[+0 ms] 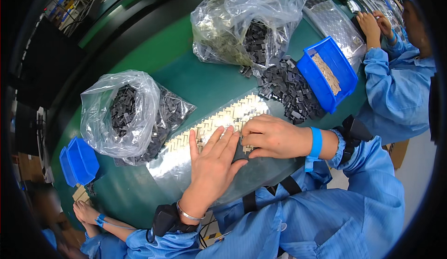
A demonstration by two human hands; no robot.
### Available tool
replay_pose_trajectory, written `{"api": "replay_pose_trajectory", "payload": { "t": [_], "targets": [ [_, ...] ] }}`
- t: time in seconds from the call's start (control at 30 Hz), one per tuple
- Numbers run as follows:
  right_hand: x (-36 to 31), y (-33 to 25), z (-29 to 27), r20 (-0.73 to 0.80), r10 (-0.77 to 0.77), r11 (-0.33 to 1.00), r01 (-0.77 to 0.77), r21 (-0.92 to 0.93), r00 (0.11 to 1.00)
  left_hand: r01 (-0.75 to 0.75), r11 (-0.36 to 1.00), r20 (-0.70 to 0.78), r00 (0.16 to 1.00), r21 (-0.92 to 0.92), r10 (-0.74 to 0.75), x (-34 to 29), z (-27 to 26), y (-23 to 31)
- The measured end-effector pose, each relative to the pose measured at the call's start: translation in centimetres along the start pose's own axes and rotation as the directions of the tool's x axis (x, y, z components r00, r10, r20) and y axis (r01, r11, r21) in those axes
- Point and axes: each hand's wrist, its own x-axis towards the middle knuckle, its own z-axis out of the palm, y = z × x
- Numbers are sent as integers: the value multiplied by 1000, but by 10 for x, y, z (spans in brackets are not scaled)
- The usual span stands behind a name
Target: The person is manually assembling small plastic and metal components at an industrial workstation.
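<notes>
Rows of small cream-coloured pieces (223, 118) lie close together on a clear plastic sheet (170, 168) on the table in front of me. My left hand (212, 166) rests flat across the near part of these rows, fingers stretched and a little apart. Just right of it, my right hand (274, 138) is bent over the same rows, its thumb and fingers drawn together at their near edge. A dark flat piece (241, 154) shows between the two hands. Whatever the right fingertips pinch is hidden beneath them.
A heap of small black parts (291, 89) spills from a clear bag (223, 26). Another clear bag (93, 105) of black parts stands left. Blue bins (342, 68) sit at right and far left. Co-workers' hands (370, 28) work at the right and at the lower left.
</notes>
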Motion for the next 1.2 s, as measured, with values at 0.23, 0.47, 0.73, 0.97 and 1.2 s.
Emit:
{"api": "replay_pose_trajectory", "payload": {
  "t": [0.23,0.47,0.73,0.97,1.2],
  "targets": [
    [3,3,1,-15,-32,999,32,23,999,-2,1000,-63,998,-1,2,4,0,-1],
    [4,0,-5,-39,-26,1000,26,9,999,-27,999,-53,998,29,29,9,-2,0],
    [7,0,-8,-215,86,996,-77,52,973,33,999,-6,999,-7,-33,7,-8,2],
    [-3,-31,-40,-387,-192,964,99,-248,902,37,999,-51,998,-27,-38,1,11,9],
    [12,-57,-55,-324,-438,891,356,-283,839,137,754,-72,969,-643,-237,-14,-39,27]
  ]
}}
